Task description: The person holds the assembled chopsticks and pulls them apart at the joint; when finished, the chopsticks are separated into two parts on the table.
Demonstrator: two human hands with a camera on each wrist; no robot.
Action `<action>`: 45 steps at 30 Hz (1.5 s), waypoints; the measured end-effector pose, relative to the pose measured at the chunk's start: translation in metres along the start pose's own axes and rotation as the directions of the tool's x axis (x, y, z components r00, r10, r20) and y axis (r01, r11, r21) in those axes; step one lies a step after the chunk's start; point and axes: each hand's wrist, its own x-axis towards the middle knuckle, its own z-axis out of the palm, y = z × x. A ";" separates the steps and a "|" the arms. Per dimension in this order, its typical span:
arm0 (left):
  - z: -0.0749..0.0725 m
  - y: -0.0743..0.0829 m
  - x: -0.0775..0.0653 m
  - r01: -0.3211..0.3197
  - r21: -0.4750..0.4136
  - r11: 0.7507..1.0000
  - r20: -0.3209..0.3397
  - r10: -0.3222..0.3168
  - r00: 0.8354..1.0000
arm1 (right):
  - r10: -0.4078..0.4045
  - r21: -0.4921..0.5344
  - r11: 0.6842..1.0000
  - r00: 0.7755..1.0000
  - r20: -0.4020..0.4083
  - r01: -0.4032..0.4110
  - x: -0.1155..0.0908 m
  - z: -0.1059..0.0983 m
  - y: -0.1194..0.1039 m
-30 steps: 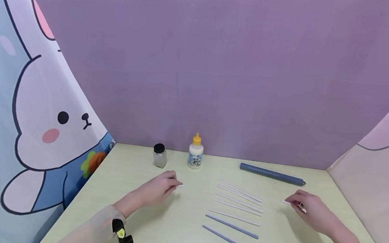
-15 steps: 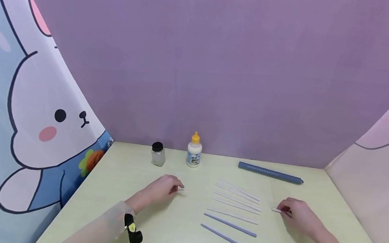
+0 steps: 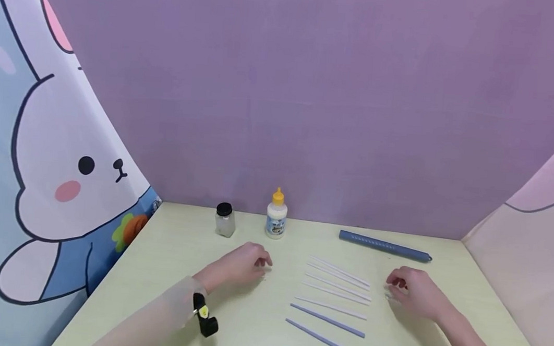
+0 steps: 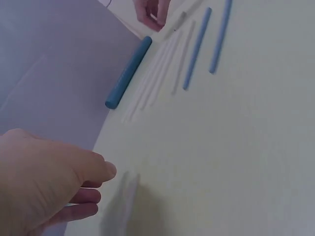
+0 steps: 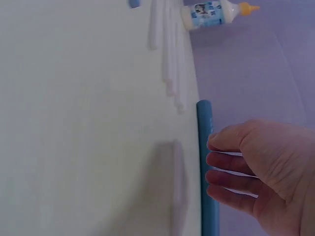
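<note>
A short white stick (image 4: 130, 204) lay on the table (image 3: 159, 261) just beside the left hand (image 3: 243, 264), and a second white stick (image 5: 178, 189) lay near the right hand (image 3: 416, 291); both hands were unclamped, their fingers loosely bent and apart from the sticks; the two hands were themselves well apart, a row of longer pieces between them; in that row five white rods (image 3: 339, 286) lay slantwise, the farthest ones closely spaced, and two bluish rods (image 3: 328, 320) lay on the side nearer the person; beyond the right hand a dark blue tube (image 3: 386, 246) rested towards the table's back edge; beyond the left hand stood a white bottle with a yellow nozzle (image 3: 276, 219) and, to its left, a black-lidded jar (image 3: 225, 223); a purple cloth (image 3: 309, 101) hung behind the table, and a rabbit-printed sheet (image 3: 67, 146) hung along the left side.
</note>
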 end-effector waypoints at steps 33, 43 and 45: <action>0.053 0.075 0.148 -0.122 0.176 0.977 0.009 0.122 0.992 | -0.049 0.066 0.997 0.992 0.119 0.041 0.068 0.038 -0.037; 0.035 0.079 0.131 -0.146 0.172 0.974 -0.051 0.157 0.986 | -0.168 -0.005 0.986 0.985 -0.030 0.168 0.075 0.033 -0.052; 0.027 0.084 0.124 -0.159 0.161 0.974 -0.062 0.171 0.983 | -0.210 -0.009 0.978 0.977 -0.043 0.210 0.074 0.027 -0.059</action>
